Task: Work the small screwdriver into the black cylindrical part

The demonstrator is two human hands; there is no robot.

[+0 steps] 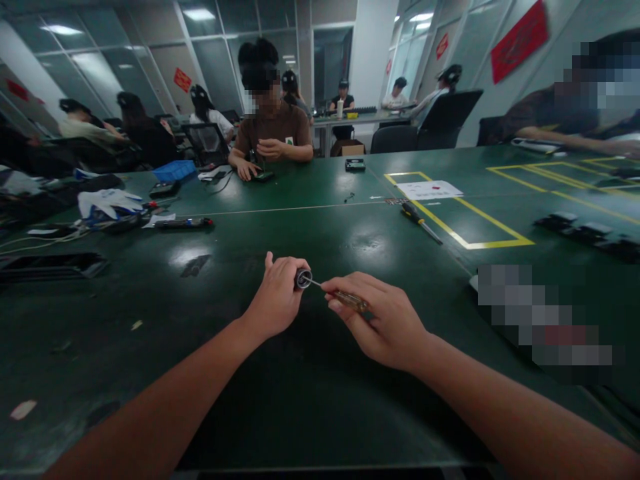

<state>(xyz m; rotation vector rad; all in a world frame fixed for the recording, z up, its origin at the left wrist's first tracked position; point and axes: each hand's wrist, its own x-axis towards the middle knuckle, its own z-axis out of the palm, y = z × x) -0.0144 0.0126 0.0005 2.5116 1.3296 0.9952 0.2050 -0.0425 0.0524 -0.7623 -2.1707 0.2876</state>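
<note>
My left hand [277, 293] is wrapped round a small dark cylinder [303, 279], whose round metal-rimmed end faces right. Most of the cylinder is hidden by the fingers, so its kind is unclear. In my right hand [377, 317] is a screwdriver [350, 301] with a brownish see-through handle, gripped between thumb and fingers. Its thin shaft points left, and the tip reaches into the open end of the cylinder. Both hands are above the green table, close together near its middle.
On the green table [240, 413], a black-and-yellow screwdriver [421, 222] lies right of yellow-taped outlines' near corner. A paper sheet [431, 191] is behind it. White-blue gloves [110, 205], a blue bin [174, 171] and a pen-like tool [184, 223] are at left. A person [273, 127] works opposite.
</note>
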